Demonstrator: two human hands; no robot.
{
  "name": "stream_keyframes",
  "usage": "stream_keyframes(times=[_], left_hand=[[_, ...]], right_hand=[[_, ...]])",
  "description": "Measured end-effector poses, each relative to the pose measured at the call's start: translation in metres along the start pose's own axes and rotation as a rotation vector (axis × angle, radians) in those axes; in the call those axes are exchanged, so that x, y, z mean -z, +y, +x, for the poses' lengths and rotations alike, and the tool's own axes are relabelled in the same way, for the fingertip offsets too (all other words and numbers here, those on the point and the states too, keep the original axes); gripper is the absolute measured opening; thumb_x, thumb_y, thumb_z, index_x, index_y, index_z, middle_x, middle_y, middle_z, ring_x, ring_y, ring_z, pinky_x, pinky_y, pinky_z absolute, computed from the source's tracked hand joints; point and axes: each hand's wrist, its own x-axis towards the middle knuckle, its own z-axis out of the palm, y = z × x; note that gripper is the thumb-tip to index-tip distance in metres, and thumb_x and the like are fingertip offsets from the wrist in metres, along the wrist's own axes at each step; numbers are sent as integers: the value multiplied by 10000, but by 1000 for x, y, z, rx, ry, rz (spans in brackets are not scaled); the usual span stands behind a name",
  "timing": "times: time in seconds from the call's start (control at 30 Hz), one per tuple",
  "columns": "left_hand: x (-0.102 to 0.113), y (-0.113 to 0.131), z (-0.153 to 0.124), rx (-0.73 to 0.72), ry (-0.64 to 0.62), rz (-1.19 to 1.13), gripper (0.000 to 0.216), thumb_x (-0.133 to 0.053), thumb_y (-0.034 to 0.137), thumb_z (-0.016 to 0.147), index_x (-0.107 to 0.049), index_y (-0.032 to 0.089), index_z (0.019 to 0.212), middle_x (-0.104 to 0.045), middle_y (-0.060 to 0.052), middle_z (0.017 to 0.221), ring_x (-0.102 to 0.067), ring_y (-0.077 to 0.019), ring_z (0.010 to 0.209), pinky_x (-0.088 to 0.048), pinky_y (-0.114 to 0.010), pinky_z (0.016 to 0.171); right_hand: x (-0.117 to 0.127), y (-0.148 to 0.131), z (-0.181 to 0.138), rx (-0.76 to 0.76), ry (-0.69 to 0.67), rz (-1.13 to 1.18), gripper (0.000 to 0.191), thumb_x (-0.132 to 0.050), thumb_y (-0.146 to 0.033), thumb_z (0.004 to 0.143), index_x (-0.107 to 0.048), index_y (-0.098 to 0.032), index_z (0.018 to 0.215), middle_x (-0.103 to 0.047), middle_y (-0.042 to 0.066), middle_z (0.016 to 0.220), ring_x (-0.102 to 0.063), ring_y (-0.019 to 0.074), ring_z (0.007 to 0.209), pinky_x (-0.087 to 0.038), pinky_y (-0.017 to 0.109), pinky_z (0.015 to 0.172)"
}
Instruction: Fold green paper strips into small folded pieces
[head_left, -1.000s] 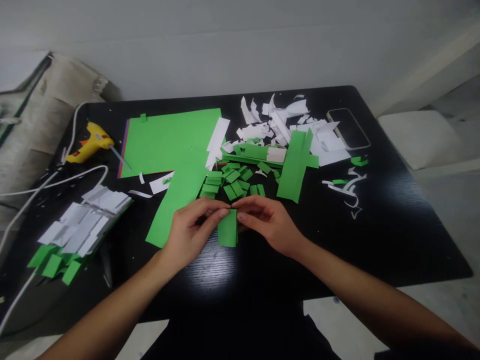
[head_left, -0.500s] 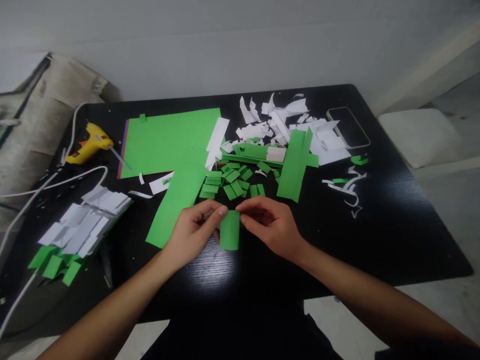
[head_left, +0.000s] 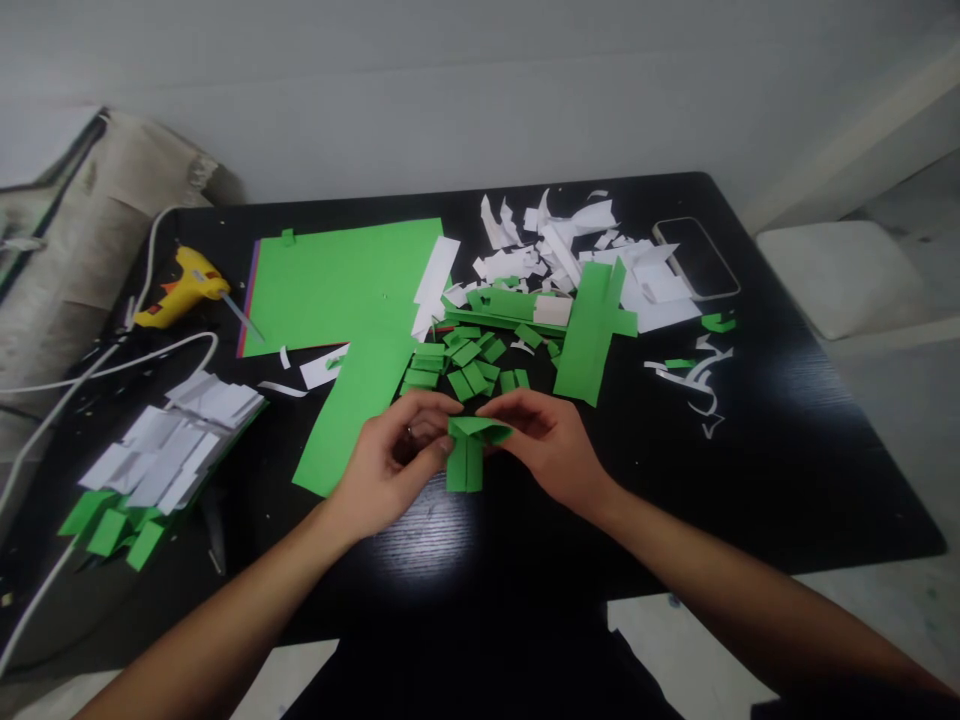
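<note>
Between my two hands, above the near part of the table, is a small folded green paper piece. Its top flap sticks out to the right, and a vertical seam runs down its lower part. My left hand pinches its left edge, thumb in front. On the other side, my right hand grips the flap at the upper right; some of its fingertips are hidden behind the paper. Just beyond my hands lies a pile of small folded green paper pieces. A long green paper strip lies beside my left hand.
A yellow glue gun rests at the left near a white cord. White and green folded pieces are stacked at the near left. Green sheets, white scraps and a phone lie toward the back.
The green paper piece was smooth and rounded in front; now its top is folded over and a seam shows. Both hands have shifted slightly on it.
</note>
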Motion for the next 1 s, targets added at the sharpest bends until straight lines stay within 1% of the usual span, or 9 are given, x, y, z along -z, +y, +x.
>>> stream_keyframes(times=[0.1,0.17,0.27,0.4,0.57,0.73,0.83,0.9,1.0], left_hand=[[-1,-3,0,-5,50,50,96,-685,185,921,-697,184,1016,-681,-4,750,-635,-118,649,-526,-224,589],[-2,-5,0,-10,63,51,58,-692,190,921,-707,185,977,-684,-1,732,-623,-111,624,-515,-216,569],[-2,-8,0,-40,67,43,71,-676,165,928,-716,192,981,-697,5,740,-622,-98,610,-502,-194,550],[0,-8,-1,-116,68,72,146,-633,103,935,-727,202,987,-715,5,782,-634,-86,631,-505,-177,561],[1,-3,-2,-165,65,120,176,-619,85,934,-739,207,973,-725,1,800,-624,-84,628,-487,-176,543],[2,0,-3,-162,76,170,176,-610,122,955,-755,220,979,-761,-11,870,-635,-97,649,-472,-202,541],[2,-1,-3,-145,69,175,190,-587,137,969,-756,222,977,-766,-17,895,-638,-113,669,-474,-228,565],[3,-1,-4,-128,66,165,184,-581,149,974,-749,222,984,-749,-15,862,-611,-119,647,-454,-238,553],[3,-2,-5,-96,45,159,182,-562,187,997,-741,222,994,-707,-13,809,-565,-124,618,-405,-244,524]], right_hand=[[-1,0,-1,17,-3,-21,208,-883,-372,782,-773,-221,872,-760,18,824,-741,179,750,-662,338,716],[-2,1,-2,52,0,-54,197,-890,-355,777,-776,-224,869,-765,17,827,-745,174,765,-654,320,728],[-2,2,-3,112,8,-93,143,-877,-306,790,-788,-229,872,-776,14,839,-749,166,788,-642,294,744],[-2,2,-5,169,19,-112,62,-827,-212,828,-807,-236,882,-781,6,845,-748,146,784,-627,261,737],[-3,-2,-8,221,15,-132,118,-793,-148,839,-818,-253,887,-788,-1,850,-747,138,781,-617,241,715],[-2,-3,-8,277,26,-143,158,-771,-111,848,-817,-254,897,-790,-4,865,-747,130,793,-615,228,719],[-1,-2,-8,335,22,-191,191,-743,-77,858,-818,-245,909,-788,6,892,-747,129,819,-607,222,721],[0,-2,-8,379,18,-243,200,-730,-63,866,-819,-235,916,-789,19,907,-751,137,831,-609,233,723],[0,-3,-10,501,21,-351,213,-713,-36,880,-817,-216,926,-798,40,917,-765,155,854,-626,266,763]])
